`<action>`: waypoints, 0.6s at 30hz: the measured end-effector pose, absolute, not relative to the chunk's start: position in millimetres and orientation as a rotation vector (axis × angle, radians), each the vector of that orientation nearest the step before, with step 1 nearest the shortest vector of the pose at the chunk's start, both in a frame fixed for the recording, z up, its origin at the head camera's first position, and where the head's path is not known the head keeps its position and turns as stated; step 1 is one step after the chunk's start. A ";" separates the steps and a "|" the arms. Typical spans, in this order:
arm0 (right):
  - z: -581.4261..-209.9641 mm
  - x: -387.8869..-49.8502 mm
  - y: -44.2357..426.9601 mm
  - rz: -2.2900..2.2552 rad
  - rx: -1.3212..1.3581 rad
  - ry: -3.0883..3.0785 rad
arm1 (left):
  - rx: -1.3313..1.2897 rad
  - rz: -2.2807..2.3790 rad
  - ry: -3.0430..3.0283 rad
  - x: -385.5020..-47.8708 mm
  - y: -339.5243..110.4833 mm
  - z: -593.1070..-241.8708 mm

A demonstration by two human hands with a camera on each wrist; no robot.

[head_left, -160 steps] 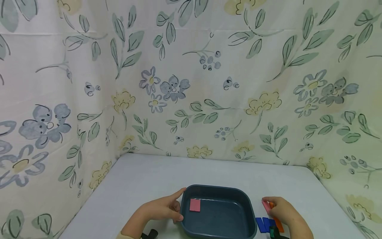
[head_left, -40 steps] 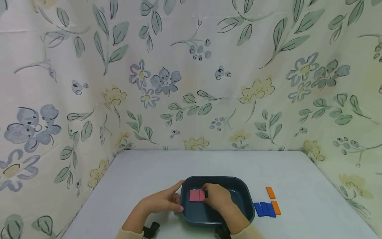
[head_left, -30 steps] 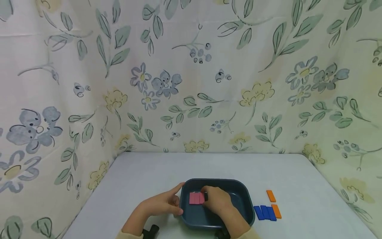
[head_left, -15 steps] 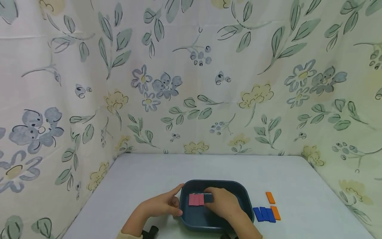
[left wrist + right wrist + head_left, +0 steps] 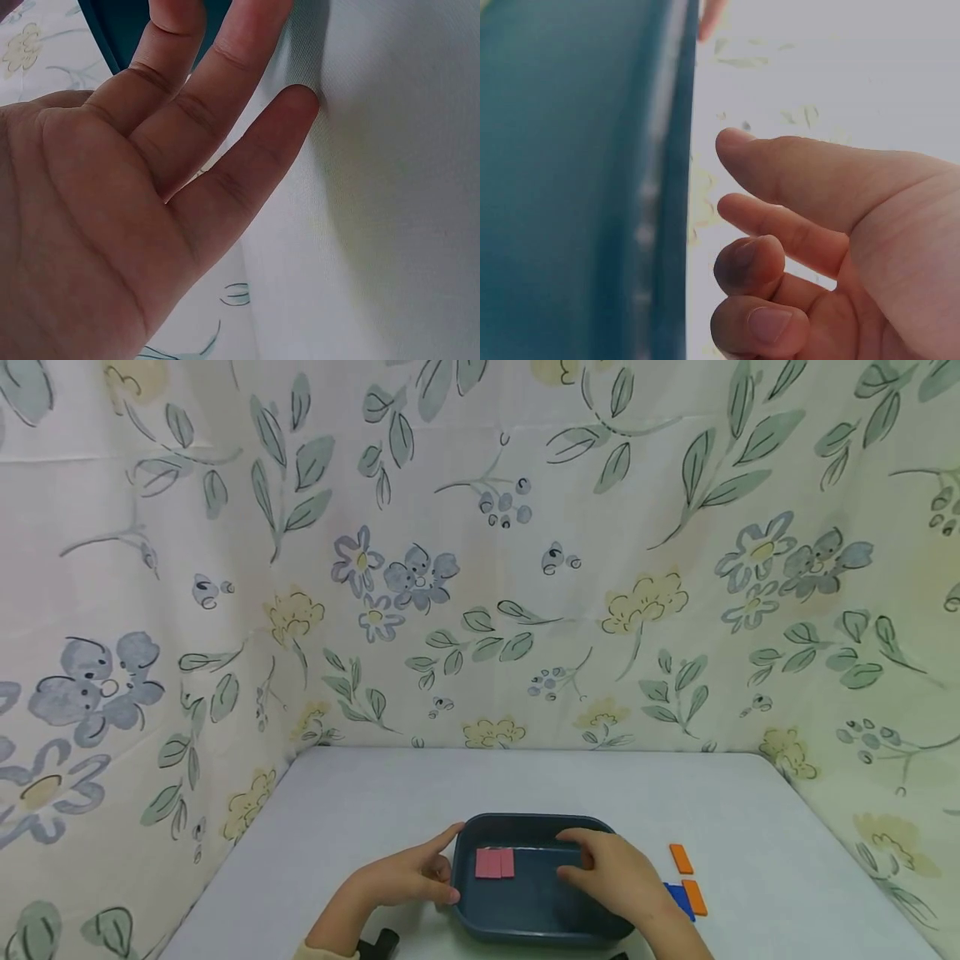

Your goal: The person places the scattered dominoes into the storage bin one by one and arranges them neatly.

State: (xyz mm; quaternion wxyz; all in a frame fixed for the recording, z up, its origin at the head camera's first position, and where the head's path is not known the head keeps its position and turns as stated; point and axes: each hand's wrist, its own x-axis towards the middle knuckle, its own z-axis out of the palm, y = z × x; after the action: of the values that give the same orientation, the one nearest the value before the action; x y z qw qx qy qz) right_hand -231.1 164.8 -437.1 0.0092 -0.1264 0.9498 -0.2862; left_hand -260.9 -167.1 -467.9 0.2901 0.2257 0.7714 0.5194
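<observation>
A dark blue-grey rectangular tray (image 5: 525, 914) stands on the white table. Pink flat tiles (image 5: 490, 863) lie side by side on its floor, near the left wall. My left hand (image 5: 405, 874) steadies the tray's left side, index finger at the far corner and thumb lower on the wall; its other fingers stretch out in the left wrist view. Over the tray's right part is my right hand (image 5: 615, 870), thumb and index finger apart and nothing between them. The right wrist view has the tray wall (image 5: 570, 187) beside that hand's fingers.
Two orange tiles (image 5: 681, 858) lie on the table (image 5: 360, 802) right of the tray. Next to them are blue tiles (image 5: 681, 899), partly covered by my right hand. A floral curtain (image 5: 480, 568) hangs behind and at the sides.
My right hand put a pink tile beside the pink one in the tray, let go of it, and moved right over the tray. The left hand stays at the tray's left side.
</observation>
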 end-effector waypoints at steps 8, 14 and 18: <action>-427.7 -233.6 204.6 -1.051 -0.360 2.928 | 0.602 1.380 2.068 -260.7 -166.8 -468.4; -427.3 -239.6 232.8 -1.114 -0.320 2.923 | 0.605 1.374 2.085 -261.0 -166.4 -468.1; -430.7 -243.9 252.5 -1.114 -0.290 2.926 | 0.595 1.381 2.079 -259.6 -166.1 -466.7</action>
State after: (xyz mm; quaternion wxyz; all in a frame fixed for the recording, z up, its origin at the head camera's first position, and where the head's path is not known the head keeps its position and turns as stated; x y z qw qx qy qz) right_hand -243.9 252.5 -430.7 -0.0013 -0.0921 0.9306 -0.3542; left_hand -259.6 -166.1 -466.7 0.2839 0.2222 0.7770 0.5161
